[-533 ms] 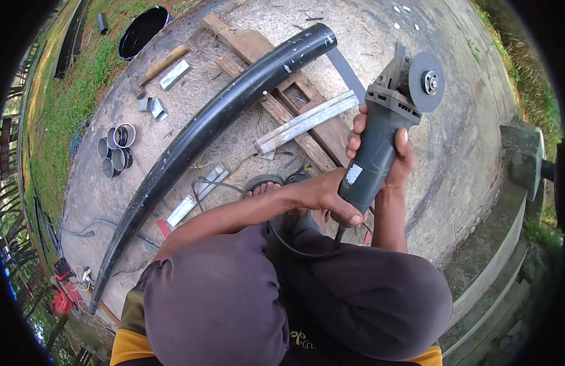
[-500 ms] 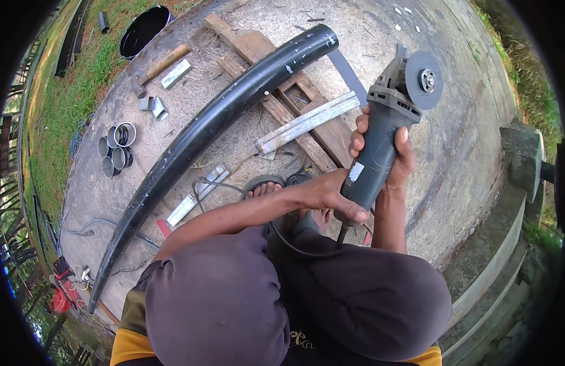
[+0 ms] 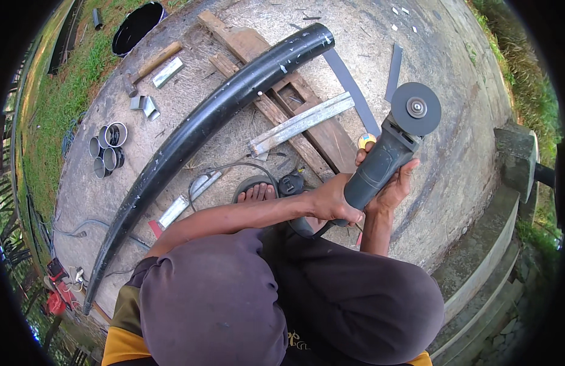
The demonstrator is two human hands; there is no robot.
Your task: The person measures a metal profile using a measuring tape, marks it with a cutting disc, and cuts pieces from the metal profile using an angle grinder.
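With both hands I hold a dark angle grinder [image 3: 375,172] over my knees, its grey cutting disc [image 3: 408,102] at the far end. My left hand [image 3: 332,200] is wrapped round the rear of its body. My right hand [image 3: 393,188] grips the body from the right and below, fingertips showing on its left side. A small yellow round thing [image 3: 366,141] shows by those fingertips; I cannot tell what it is. Left of the grinder, a galvanised metal channel [image 3: 302,123] rests on wooden planks [image 3: 337,143]. The black power cord [image 3: 267,169] loops near my foot.
A long, curved, tapering black pipe [image 3: 191,143] lies across the planks and concrete. Beyond it are a hammer [image 3: 154,64], short metal offcuts [image 3: 149,105], several cut rings [image 3: 115,135] and a black bucket [image 3: 136,30]. Flat grey strips [image 3: 349,85] lie ahead. Concrete steps [image 3: 484,244] border the right.
The grinder has come lower and turned in my hands, so its disc faces up more squarely. The yellow round thing and the flat strip beyond the disc now show more fully.
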